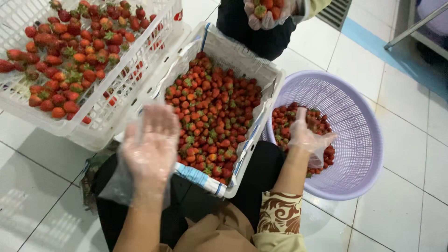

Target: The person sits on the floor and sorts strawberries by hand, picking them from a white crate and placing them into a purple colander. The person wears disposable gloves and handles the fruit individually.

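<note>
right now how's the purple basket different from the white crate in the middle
The purple basket is round with fine perforated walls; the white crate is rectangular and paper-lined. The basket holds only a small pile of strawberries on one side, where the right hand rests; the crate is filled across with strawberries. Both hold red, green-capped berries and sit on the tiled floor.

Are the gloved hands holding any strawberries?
Left hand holds nothing, open above the paper-lined crate. Right hand reaches among strawberries in the purple basket; any grip is hidden.

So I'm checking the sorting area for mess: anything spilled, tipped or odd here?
No spilled fruit shows. The white crate of strawberries sits tilted, overlapping the paper-lined box. The left hand hovers open; the right hand reaches into the purple basket.
</note>
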